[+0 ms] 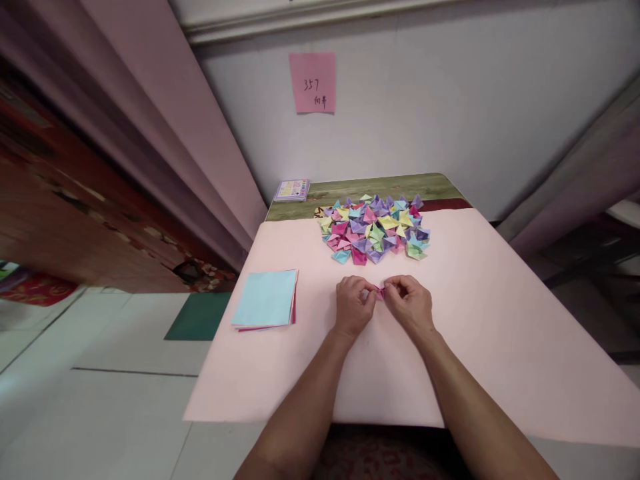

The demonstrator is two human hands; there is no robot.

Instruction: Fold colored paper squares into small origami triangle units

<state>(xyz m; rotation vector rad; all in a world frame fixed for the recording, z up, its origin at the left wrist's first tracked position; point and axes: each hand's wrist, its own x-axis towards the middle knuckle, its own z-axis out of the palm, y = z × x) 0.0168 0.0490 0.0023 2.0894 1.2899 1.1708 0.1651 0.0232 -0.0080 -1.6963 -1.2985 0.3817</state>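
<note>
A small folded piece of magenta paper [380, 293] is pinched between my two hands, low over the middle of the pink-covered table. My left hand [354, 303] grips its left end with thumb and fingertips. At the other end, my right hand [411, 303] holds it the same way, and the fingers hide much of its shape. Just beyond my hands lies a heap of small folded paper boats [373, 230] in purple, yellow, green, pink and blue. Left of my left hand sits a stack of square paper sheets [265, 299], light blue on top with red edges showing below.
A pale pink sheet [500, 320] covers most of the table. Printed cards [293, 190] lie at the far left corner of the wood-patterned tabletop [410, 183]. On the wall behind hangs a pink note [313, 81] with handwriting. Curtains [165, 100] hang to the left.
</note>
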